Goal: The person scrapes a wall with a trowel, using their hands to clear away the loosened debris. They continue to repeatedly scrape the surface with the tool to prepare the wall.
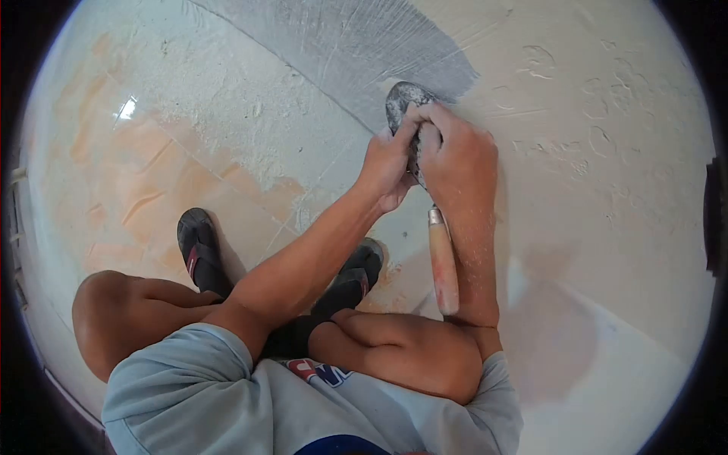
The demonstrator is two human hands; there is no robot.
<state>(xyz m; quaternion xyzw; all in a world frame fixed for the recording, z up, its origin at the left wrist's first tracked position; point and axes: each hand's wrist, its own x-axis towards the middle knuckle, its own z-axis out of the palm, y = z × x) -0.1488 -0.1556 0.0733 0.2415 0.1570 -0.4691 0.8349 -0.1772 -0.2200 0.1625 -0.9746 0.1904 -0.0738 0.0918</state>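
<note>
A trowel with a worn wooden handle [444, 265] hangs below my hands, its handle lying along my right forearm. Its dark, powder-smeared blade [402, 98] shows above and between the hands. My left hand [388, 167] is closed around the blade's left side, thumb pointing up. My right hand [453, 148] has its fingers curled over the blade's right side, close to the left fingertips. Pale dust coats the right hand and forearm. The palm side of the right hand is hidden.
A grey brushed patch [341, 45] spreads beyond the hands. Powder-covered tiles [220, 98] with orange smears lie to the left. A pale coated surface [607, 189] with scratched marks is at the right. My dark shoes [199, 246] and bent knees are below.
</note>
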